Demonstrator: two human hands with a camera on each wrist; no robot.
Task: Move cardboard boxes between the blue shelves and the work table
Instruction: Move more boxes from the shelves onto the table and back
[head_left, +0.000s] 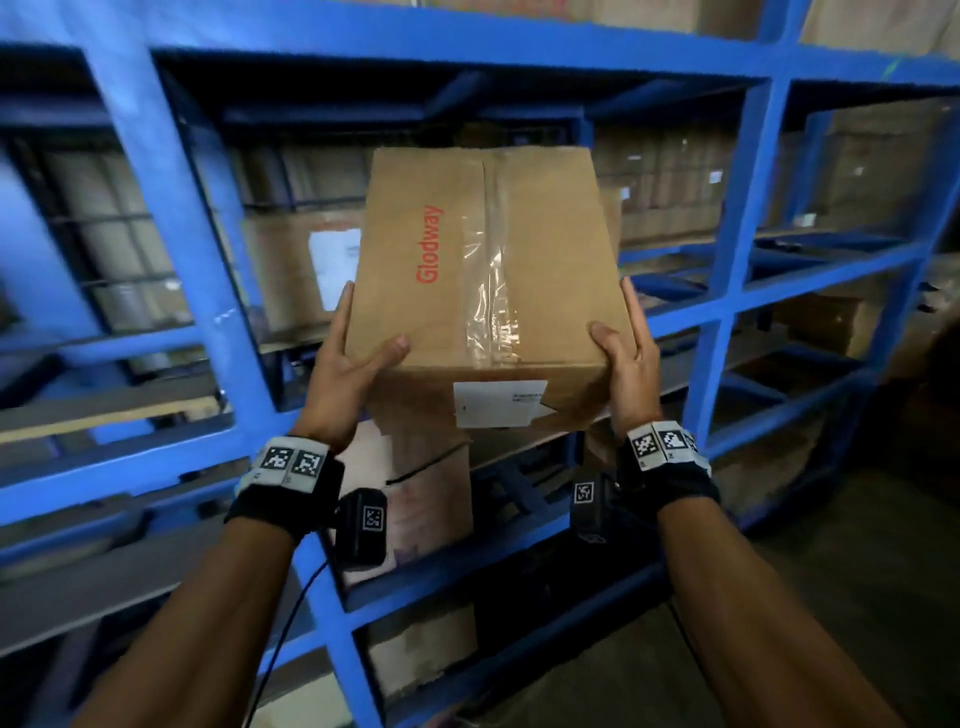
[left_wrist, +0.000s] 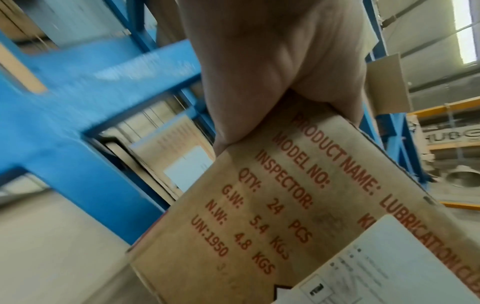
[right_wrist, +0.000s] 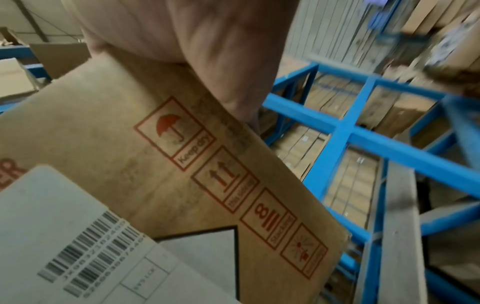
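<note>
A brown cardboard box (head_left: 483, 270) with red "Glodway" print, clear tape along its top and a white label (head_left: 498, 402) on its near face is held in the air in front of the blue shelves (head_left: 171, 208). My left hand (head_left: 363, 332) grips its near left corner, thumb on top and fingers along the side. My right hand (head_left: 615, 317) grips the near right corner the same way. In the left wrist view the left hand (left_wrist: 272, 72) clasps the box (left_wrist: 272, 216) edge. The right wrist view shows the right hand (right_wrist: 207, 41) on the box (right_wrist: 130, 133) edge.
Other cardboard boxes (head_left: 291, 275) sit deep in the shelf bays behind the held box. Another box (head_left: 415, 493) stands in the bay below it. Blue uprights and crossbars (right_wrist: 337, 133) frame each bay. Bare floor (head_left: 779, 571) lies at the lower right.
</note>
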